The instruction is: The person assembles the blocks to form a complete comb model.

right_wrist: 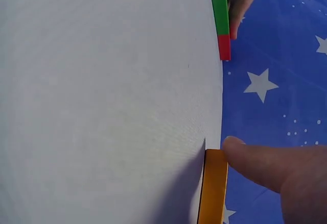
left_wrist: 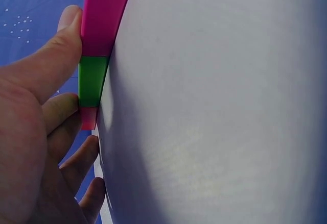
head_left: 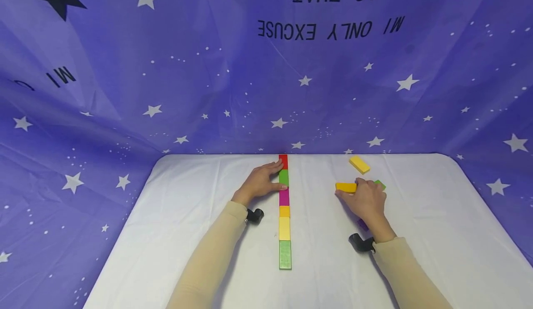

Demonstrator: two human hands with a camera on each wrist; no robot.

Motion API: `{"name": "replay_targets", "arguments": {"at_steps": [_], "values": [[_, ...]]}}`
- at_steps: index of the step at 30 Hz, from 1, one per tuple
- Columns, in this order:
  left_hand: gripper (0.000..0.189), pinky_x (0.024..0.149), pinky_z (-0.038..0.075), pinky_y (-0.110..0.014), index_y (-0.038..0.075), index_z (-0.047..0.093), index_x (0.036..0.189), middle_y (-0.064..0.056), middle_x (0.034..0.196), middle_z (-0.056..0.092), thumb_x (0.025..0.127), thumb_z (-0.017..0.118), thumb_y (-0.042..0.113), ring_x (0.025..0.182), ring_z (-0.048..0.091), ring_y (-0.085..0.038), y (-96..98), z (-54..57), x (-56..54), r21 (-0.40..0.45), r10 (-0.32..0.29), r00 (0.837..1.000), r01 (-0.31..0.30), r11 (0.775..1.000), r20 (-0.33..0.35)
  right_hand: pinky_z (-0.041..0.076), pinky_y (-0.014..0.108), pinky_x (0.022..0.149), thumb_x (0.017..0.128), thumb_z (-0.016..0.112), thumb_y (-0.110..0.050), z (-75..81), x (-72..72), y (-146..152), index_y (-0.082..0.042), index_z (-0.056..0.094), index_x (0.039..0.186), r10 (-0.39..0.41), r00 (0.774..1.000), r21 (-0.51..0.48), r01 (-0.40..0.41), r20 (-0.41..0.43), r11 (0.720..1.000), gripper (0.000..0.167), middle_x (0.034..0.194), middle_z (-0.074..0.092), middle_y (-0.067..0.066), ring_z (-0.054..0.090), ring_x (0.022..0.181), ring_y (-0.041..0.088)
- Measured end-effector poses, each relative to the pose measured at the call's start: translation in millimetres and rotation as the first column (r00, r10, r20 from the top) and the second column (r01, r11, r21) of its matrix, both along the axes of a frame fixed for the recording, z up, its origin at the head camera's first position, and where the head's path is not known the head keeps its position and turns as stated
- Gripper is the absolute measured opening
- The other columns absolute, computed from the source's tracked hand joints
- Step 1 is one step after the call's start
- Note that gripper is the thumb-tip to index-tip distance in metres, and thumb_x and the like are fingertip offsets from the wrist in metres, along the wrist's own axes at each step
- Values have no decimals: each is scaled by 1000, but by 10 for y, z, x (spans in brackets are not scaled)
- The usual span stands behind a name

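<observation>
A straight row of coloured blocks runs toward me: a red block (head_left: 283, 161), a green block (head_left: 283, 177), a magenta block (head_left: 284, 198), a small orange block (head_left: 284, 212), a pale yellow block (head_left: 284, 228) and a light green block (head_left: 285, 255). Along the left side of its far end, my left hand (head_left: 261, 181) rests with fingers spread, thumb against the magenta block and fingertips by the red one. To the right, my right hand (head_left: 368, 200) grips an orange-yellow block (head_left: 345, 187), its thumb at the block's left end. The other fingers are partly hidden.
A yellow block (head_left: 359, 164) lies beyond my right hand. A green block (head_left: 380, 185) and a purple block (head_left: 362, 225) show partly from behind that hand. The white table (head_left: 187, 184) ends at a purple star-printed cloth (head_left: 233, 91).
</observation>
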State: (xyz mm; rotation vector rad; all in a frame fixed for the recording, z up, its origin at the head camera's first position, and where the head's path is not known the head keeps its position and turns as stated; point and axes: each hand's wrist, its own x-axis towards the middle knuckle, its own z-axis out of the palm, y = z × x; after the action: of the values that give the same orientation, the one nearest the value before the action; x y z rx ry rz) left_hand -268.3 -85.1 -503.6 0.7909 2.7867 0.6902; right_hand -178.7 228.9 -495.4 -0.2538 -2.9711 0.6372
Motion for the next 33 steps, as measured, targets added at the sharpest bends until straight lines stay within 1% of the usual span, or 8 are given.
{"name": "replay_targets", "arguments": {"at_steps": [6, 11, 14, 17, 24, 26, 30, 33], "values": [[84, 122, 24, -39, 14, 42, 154, 4, 161, 35, 86, 76, 49, 149, 31, -21, 0, 6, 0, 5, 4, 1000, -4, 1000, 1, 38, 58, 82, 84, 76, -45, -19, -23, -16, 12, 60, 125, -11, 1000, 7, 11, 11, 1000, 72, 105, 62, 30, 47, 100, 46], [84, 122, 24, -39, 14, 42, 154, 4, 161, 34, 86, 75, 50, 149, 31, -21, 6, -2, 0, -1, 8, 1000, -8, 1000, 4, 37, 58, 84, 84, 75, -43, -17, -43, -31, 13, 59, 125, -28, 999, -9, 28, 17, 1000, 71, 105, 62, 30, 47, 99, 46], [84, 122, 24, -38, 14, 41, 154, 4, 161, 34, 86, 75, 50, 149, 31, -21, 6, -1, 4, 2, 9, 1000, -9, 1000, 4, 37, 56, 85, 84, 75, -42, 0, -39, -44, 14, 58, 126, -30, 999, -22, 30, -12, 999, 72, 106, 63, 31, 48, 97, 45], [84, 122, 24, -38, 13, 42, 154, 4, 161, 35, 86, 76, 49, 149, 31, -21, 3, -1, 9, 13, 7, 1000, -7, 1000, 0, 38, 55, 84, 85, 74, -42, 28, -34, -55, 15, 59, 125, -17, 998, -28, 16, -57, 999, 71, 106, 64, 33, 51, 96, 45], [83, 122, 24, -38, 15, 42, 154, 6, 160, 34, 86, 76, 50, 149, 31, -20, 12, -12, 0, 4, 10, 1000, -10, 1000, -7, 40, 55, 84, 85, 74, -41, 100, -99, -73, 14, 65, 115, 41, 986, -10, -43, -162, 999, 64, 103, 66, 33, 56, 93, 48], [83, 122, 24, -38, 15, 42, 154, 6, 160, 34, 86, 76, 50, 149, 31, -20, 11, -12, 0, 6, 8, 1000, -8, 1000, -6, 41, 55, 82, 85, 75, -41, 118, -126, -94, 14, 66, 114, 53, 982, -3, -54, -179, 999, 63, 103, 66, 33, 56, 92, 49], [83, 122, 24, -38, 15, 43, 153, 6, 160, 35, 85, 77, 49, 149, 31, -20, 10, -7, 2, 13, 9, 1000, -9, 1000, -5, 44, 54, 75, 84, 76, -41, 149, -181, -147, 12, 66, 116, 50, 980, -2, -52, -195, 999, 63, 107, 66, 33, 53, 93, 49], [83, 122, 24, -38, 15, 43, 153, 6, 160, 35, 85, 77, 49, 149, 31, -20, 13, -5, 2, 10, 11, 1000, -11, 1000, -3, 44, 56, 74, 84, 76, -42, 162, -221, -185, 11, 66, 116, 48, 977, -16, -52, -207, 999, 63, 108, 66, 32, 52, 94, 50]]}}
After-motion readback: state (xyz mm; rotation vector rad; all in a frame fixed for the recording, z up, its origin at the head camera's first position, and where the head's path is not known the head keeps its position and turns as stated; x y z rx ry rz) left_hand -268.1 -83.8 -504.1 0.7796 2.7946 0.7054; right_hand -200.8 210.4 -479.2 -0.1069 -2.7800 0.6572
